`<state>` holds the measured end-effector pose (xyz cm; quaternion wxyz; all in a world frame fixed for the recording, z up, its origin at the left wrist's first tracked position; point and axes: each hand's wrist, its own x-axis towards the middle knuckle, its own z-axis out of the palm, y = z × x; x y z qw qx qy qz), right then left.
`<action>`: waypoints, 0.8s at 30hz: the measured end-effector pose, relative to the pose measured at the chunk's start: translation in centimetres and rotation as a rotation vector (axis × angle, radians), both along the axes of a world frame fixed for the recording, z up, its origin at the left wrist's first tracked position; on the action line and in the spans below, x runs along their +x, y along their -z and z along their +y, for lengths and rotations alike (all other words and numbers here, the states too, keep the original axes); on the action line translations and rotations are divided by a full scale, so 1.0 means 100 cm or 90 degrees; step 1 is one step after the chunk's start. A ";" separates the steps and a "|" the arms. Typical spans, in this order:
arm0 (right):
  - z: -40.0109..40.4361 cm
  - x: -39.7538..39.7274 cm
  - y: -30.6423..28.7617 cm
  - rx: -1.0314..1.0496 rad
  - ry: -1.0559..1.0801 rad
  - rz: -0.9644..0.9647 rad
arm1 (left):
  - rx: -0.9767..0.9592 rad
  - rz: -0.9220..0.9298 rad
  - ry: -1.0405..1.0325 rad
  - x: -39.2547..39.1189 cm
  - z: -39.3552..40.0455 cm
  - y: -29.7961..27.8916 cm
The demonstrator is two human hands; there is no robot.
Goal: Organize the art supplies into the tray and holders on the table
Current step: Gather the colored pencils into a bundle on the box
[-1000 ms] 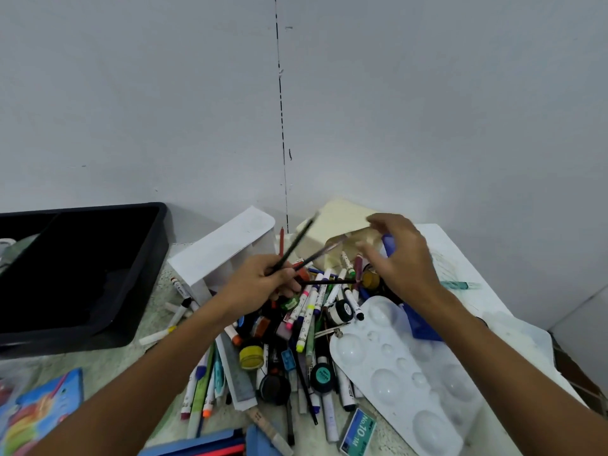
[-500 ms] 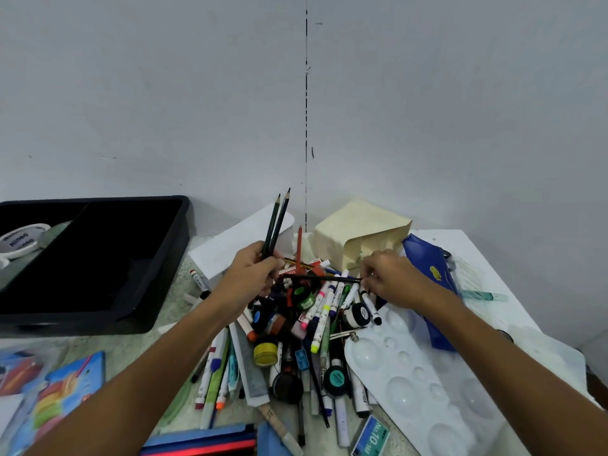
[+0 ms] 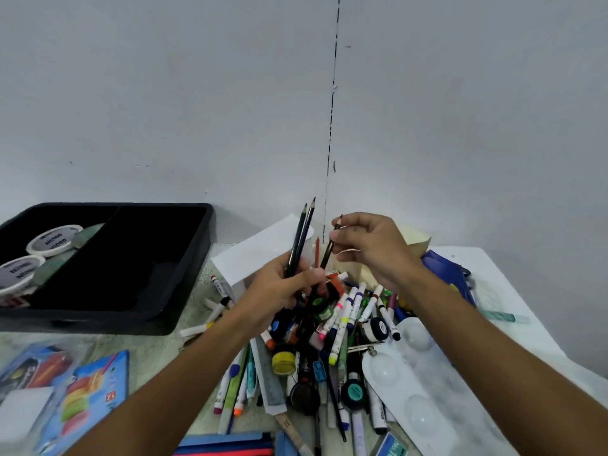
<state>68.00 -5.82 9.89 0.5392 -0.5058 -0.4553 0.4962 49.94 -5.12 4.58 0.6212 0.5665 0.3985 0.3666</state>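
Task barely begun: left hand point(image 3: 279, 291) grips two dark pencils point(image 3: 301, 238) upright, right hand point(image 3: 371, 248) pinches a third pencil point(image 3: 330, 248) above the pile of markers and paint pots point(image 3: 329, 327) on the table point(image 3: 158, 353), while the black tray point(image 3: 184, 291) holds only two tubs point(image 3: 52, 240).

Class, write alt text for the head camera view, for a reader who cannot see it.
A person's left hand grips two dark pencils upright while the right hand pinches a third pencil beside them, above a heap of markers and paint pots. A black tray sits at left, a white paint palette at right.
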 end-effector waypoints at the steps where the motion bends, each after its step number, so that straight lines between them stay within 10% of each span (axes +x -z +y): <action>1: 0.003 -0.008 0.003 0.000 0.001 -0.011 | 0.001 -0.001 -0.007 -0.001 -0.003 0.002; 8: 0.018 -0.025 0.015 -0.029 -0.013 -0.079 | -0.045 -0.088 -0.093 -0.027 -0.006 0.005; 14: 0.030 -0.013 0.044 0.026 -0.025 -0.518 | -0.075 -0.106 -0.124 -0.046 0.000 0.006; 24: 0.044 -0.023 0.065 -0.006 -0.154 -0.808 | -0.086 -0.111 -0.117 -0.065 0.008 0.010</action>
